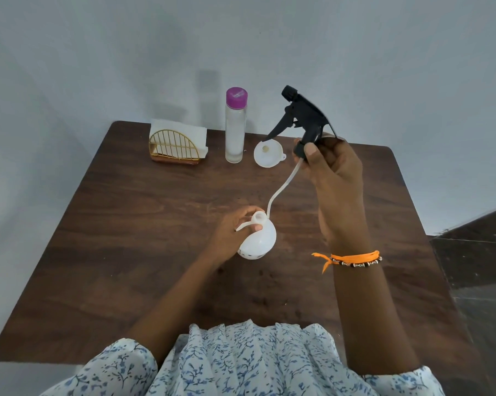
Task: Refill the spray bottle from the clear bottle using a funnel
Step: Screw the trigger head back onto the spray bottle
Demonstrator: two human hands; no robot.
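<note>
While left hand [229, 232] grips spray bottle [259, 238] mid-table, right hand [331, 167] holds trigger head [303, 121] aloft.

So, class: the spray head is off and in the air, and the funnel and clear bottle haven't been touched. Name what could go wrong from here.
1. The dip tube hanging from the black spray head in the right hand may drip on the table.
2. The round white spray bottle leans in the left hand; it could roll if released.
3. The clear bottle is tall and narrow, beside the funnel; reaching for the funnel might topple it.
</note>
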